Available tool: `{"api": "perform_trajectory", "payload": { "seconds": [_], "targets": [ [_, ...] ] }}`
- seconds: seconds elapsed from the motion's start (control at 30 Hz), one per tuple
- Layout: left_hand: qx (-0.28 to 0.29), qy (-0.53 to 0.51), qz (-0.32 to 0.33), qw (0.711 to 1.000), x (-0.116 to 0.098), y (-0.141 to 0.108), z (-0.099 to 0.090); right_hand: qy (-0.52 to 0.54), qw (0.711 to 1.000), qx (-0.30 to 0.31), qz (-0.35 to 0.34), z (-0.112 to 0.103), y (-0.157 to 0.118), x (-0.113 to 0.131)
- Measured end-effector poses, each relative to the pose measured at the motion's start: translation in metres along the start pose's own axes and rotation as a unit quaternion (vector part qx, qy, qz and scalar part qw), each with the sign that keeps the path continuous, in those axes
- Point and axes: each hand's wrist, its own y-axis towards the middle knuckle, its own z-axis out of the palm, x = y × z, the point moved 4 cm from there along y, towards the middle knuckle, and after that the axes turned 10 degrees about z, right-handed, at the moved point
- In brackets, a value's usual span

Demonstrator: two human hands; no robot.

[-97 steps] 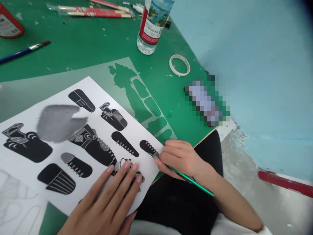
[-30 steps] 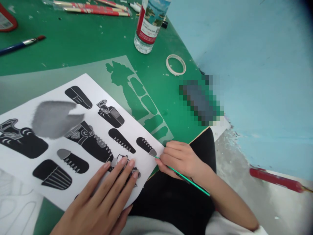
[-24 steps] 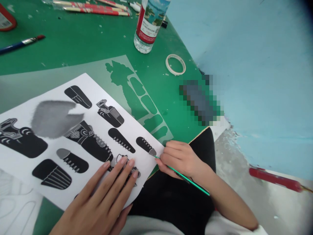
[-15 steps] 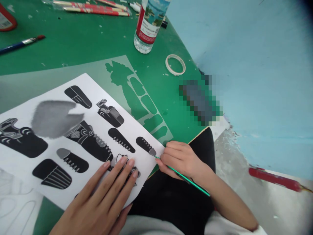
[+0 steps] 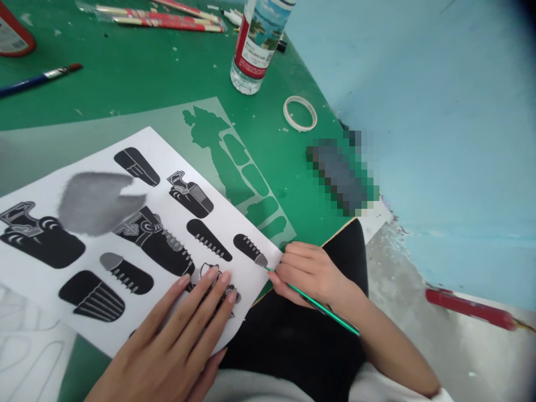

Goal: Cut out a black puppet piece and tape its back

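The green counter [image 5: 138, 67] carries a translucent cut-out sheet [image 5: 173, 129], smooth and probably springy. Overlapping it, the white printed paper [image 5: 165, 215] looks thin, light and easily creased, best held by its margins. The left hand [image 5: 180, 335] rests flat on it, fingers extended. At the paper's right corner, the right hand's [image 5: 314, 276] fingers grip a slim, glossy green pen-like tool [image 5: 326, 311], probably light and stiff, best pinched near its tip.

Metallic-green tool [image 5: 322, 306], black-patterned white paper [image 5: 140, 261]

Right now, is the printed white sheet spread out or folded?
Spread out: the printed white sheet lies open beneath the left fingers, black shapes visible, no fold showing. The covered part I cannot tell.
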Motion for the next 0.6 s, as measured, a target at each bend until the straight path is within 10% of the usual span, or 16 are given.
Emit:
{"api": "perform_trajectory", "payload": {
  "seconds": [0.6],
  "targets": [
    [-0.002,-0.006,0.0,1.0,0.0,-0.002,0.002,-0.006,0.998,-0.026,0.052,0.003,-0.006,0.011]
  ]
}}
